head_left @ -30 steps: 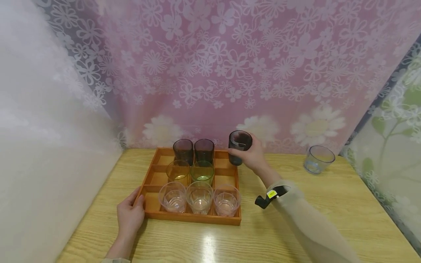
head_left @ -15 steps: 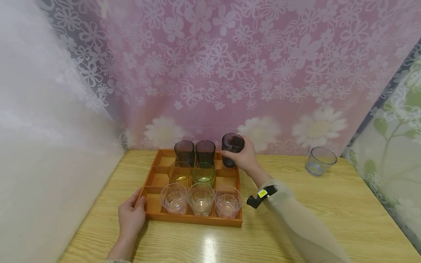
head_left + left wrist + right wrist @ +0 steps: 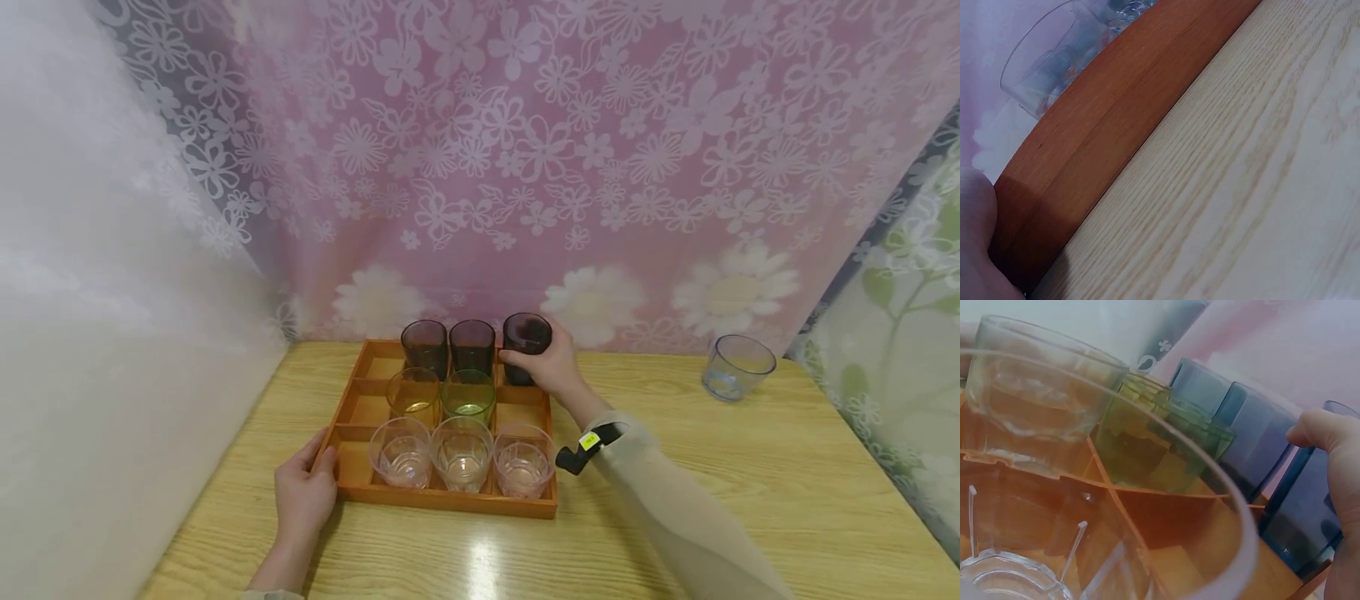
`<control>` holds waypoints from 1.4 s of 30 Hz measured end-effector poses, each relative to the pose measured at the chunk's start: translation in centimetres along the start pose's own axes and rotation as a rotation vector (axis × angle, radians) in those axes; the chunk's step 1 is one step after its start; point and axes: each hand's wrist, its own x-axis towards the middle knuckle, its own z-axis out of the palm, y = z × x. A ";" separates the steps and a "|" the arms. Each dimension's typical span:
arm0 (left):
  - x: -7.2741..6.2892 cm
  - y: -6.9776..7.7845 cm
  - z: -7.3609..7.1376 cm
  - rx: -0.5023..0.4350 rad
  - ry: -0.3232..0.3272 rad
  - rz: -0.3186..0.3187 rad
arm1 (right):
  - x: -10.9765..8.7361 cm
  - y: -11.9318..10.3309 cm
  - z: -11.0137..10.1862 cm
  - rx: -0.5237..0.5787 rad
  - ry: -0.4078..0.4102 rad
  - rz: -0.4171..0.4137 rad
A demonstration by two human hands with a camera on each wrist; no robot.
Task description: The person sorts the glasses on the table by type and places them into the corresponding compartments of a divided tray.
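Note:
My right hand (image 3: 555, 362) grips a dark tumbler (image 3: 527, 333), thumb on its near side. The tumbler stands upright within the back right compartment of a divided wooden tray (image 3: 442, 500); in the right wrist view its lower part (image 3: 1300, 519) is down between the dividers. My left hand (image 3: 306, 492) holds the tray's left side near the front corner, thumb at the rim. Two more dark tumblers (image 3: 424, 346) stand to the left in the back row. An amber glass (image 3: 414, 396) and a green glass (image 3: 468, 396) fill the middle row's centre; three clear glasses (image 3: 462, 458) line the front.
A pale blue clear glass (image 3: 738, 367) stands apart on the wooden table (image 3: 660, 500), at the far right. A pink floral cloth (image 3: 480, 208) hangs right behind the tray. Glass rims in the tray sit close together.
My right hand has carried the dark tumbler left and down, from beside the tray's back right corner into that compartment. The left hand keeps its hold on the tray.

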 end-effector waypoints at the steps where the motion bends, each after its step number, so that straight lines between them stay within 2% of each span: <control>1: 0.0 0.0 0.0 0.001 0.000 0.002 | 0.0 0.3 0.0 -0.001 -0.003 -0.003; 7: 0.0 0.0 0.1 -0.001 -0.003 -0.005 | -0.3 1.0 0.1 -0.017 -0.012 0.012; 16: 0.1 -0.2 0.2 0.005 -0.002 -0.006 | -0.7 1.5 0.2 -0.124 -0.013 0.051; 21: 0.1 -0.2 0.2 0.025 -0.001 -0.012 | -0.7 1.6 0.2 -0.125 -0.018 0.055; 31: 0.0 -0.1 0.2 0.012 -0.002 -0.014 | -0.8 1.2 -0.3 -0.052 -0.082 0.084; 42: 0.0 -0.4 0.2 0.018 -0.002 -0.014 | -1.0 -0.7 -1.6 0.119 -0.156 0.060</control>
